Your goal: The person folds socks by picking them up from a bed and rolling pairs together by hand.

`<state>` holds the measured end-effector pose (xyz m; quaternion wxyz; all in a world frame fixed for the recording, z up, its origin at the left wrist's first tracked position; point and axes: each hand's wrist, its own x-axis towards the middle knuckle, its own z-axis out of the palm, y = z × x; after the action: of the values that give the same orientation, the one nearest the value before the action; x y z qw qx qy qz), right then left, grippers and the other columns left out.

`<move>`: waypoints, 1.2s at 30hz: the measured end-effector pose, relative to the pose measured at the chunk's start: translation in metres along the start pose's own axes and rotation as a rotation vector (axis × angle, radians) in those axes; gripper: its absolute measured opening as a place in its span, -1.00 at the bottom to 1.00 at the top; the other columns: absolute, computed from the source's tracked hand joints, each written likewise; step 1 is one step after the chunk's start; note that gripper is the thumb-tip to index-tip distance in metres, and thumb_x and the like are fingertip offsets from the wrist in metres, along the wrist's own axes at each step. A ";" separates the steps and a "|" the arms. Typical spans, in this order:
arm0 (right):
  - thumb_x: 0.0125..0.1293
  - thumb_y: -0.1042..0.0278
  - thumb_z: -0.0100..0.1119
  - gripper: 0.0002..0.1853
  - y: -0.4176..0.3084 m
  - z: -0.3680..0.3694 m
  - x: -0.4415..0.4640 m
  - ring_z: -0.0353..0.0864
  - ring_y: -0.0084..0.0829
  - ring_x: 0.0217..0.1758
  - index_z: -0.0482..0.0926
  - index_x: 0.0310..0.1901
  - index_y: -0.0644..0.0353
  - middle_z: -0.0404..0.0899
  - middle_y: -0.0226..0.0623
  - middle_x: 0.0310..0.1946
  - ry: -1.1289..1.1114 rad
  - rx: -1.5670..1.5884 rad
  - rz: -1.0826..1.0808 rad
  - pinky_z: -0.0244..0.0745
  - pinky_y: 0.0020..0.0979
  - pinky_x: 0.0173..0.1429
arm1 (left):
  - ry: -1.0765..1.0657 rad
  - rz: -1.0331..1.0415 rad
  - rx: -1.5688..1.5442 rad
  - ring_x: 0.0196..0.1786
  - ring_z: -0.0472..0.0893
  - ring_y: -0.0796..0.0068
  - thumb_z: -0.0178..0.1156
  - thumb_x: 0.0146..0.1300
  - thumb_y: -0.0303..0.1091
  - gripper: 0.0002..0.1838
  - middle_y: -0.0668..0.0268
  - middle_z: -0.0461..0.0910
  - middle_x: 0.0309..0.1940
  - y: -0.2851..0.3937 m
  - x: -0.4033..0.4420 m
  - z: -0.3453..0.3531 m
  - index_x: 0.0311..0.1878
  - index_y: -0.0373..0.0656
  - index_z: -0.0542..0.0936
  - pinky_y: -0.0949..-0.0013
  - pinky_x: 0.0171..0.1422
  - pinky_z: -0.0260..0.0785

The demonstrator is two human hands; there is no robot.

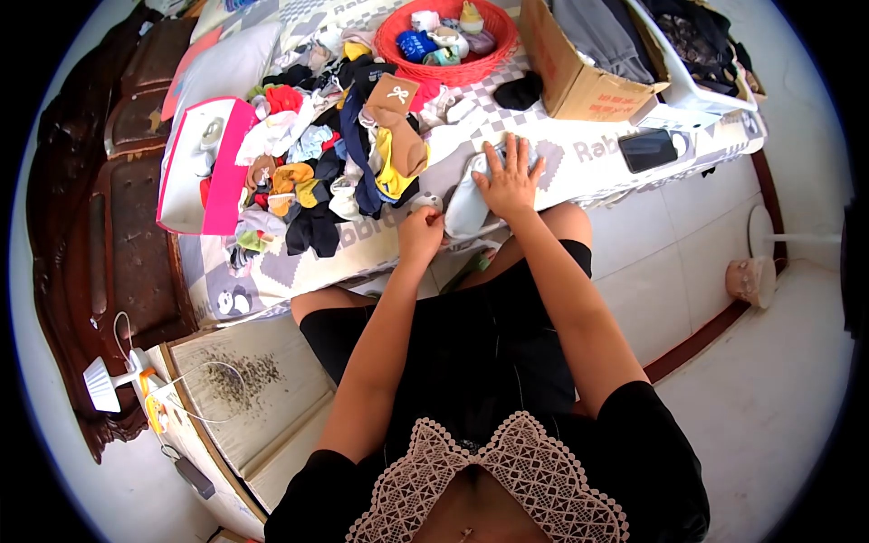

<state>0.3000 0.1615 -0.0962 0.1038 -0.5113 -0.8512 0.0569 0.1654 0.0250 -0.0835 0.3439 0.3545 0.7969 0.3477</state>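
Observation:
My right hand [511, 184] lies flat with fingers spread on a pale blue-white sock [465, 206] at the bed's near edge. Just left of that sock, my left hand [422, 235] is closed, its fingers curled against the patterned bedsheet; whatever they pinch, if anything, is hidden. Further left spreads a heap of mixed socks [294, 176] in many colours. On top of it lie a brown sock with a white bow [392, 94] and a yellow one [389, 172]. A single black sock [519, 90] rests beyond my right hand.
A red plastic basket [389, 56] with several rolled socks stands at the back. To its right are a cardboard box [593, 102] of grey cloth and a white bin [692, 98] with dark clothing. A pink-edged white box [226, 172] and a phone [648, 151] flank the workspace.

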 end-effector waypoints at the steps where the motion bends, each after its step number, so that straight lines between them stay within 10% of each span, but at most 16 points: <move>1: 0.25 -0.33 -0.24 -0.31 -0.001 -0.002 0.000 -0.39 -0.12 0.51 0.13 0.36 -0.22 -0.23 -0.18 0.45 -0.002 0.002 0.002 -0.51 0.28 0.36 | -0.121 -0.181 -0.208 -0.56 0.62 0.37 0.13 0.24 -0.33 -0.76 0.16 0.59 -0.47 0.011 -0.005 -0.003 -0.19 -0.35 0.51 0.43 -0.53 0.43; 21: 0.22 -0.40 -0.27 -0.25 -0.014 -0.008 -0.003 -0.37 -0.10 0.51 0.11 0.37 -0.20 -0.24 -0.15 0.45 -0.015 -0.039 0.079 -0.48 0.42 0.28 | 0.012 -0.242 -0.811 -0.28 0.59 0.40 0.12 0.13 -0.49 -0.86 0.22 0.57 -0.29 -0.008 -0.036 0.001 -0.23 -0.21 0.43 0.45 -0.18 0.44; 29: 0.20 -0.43 -0.28 -0.23 -0.013 -0.009 -0.003 -0.37 -0.11 0.51 0.12 0.37 -0.19 -0.23 -0.16 0.45 -0.013 -0.034 0.080 -0.48 0.40 0.29 | 0.047 -0.010 0.081 -0.33 0.58 0.50 0.28 0.05 -0.26 -0.60 0.20 0.59 -0.34 0.009 -0.003 0.015 -0.11 -0.33 0.50 0.42 -0.30 0.42; 36: 0.17 -0.44 -0.26 -0.22 -0.006 -0.009 -0.004 -0.36 -0.13 0.51 0.14 0.36 -0.19 -0.21 -0.15 0.45 0.001 0.000 0.025 -0.47 0.36 0.32 | -0.303 -0.028 0.033 -0.26 0.62 0.21 0.25 -0.04 -0.39 -0.71 0.01 0.60 -0.36 0.001 -0.023 -0.003 -0.24 -0.35 0.57 0.28 -0.20 0.39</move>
<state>0.2988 0.1553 -0.0865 0.1034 -0.5218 -0.8448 0.0580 0.1750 0.0063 -0.0744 0.4593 0.3974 0.7464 0.2721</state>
